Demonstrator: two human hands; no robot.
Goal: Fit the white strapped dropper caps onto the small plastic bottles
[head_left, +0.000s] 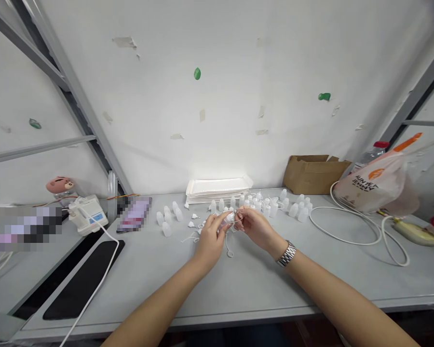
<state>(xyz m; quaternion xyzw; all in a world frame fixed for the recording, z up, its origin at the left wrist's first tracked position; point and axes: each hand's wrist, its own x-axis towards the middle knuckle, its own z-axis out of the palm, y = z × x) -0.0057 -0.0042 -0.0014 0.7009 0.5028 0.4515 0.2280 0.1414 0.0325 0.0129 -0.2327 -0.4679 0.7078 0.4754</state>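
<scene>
Over the middle of the table my left hand is closed around a small translucent white bottle, mostly hidden by the fingers. My right hand, with a metal watch on its wrist, pinches a thin white strap right beside it. Below the hands a white strap with a ring end lies on the tabletop. Several like bottles stand behind and to the right of my hands. To the left is another group of bottles, with small white caps scattered nearby.
A stack of white trays sits against the wall. At the right are an open cardboard box, a plastic bag and a looped white cable. A phone, power adapter and black mat lie left.
</scene>
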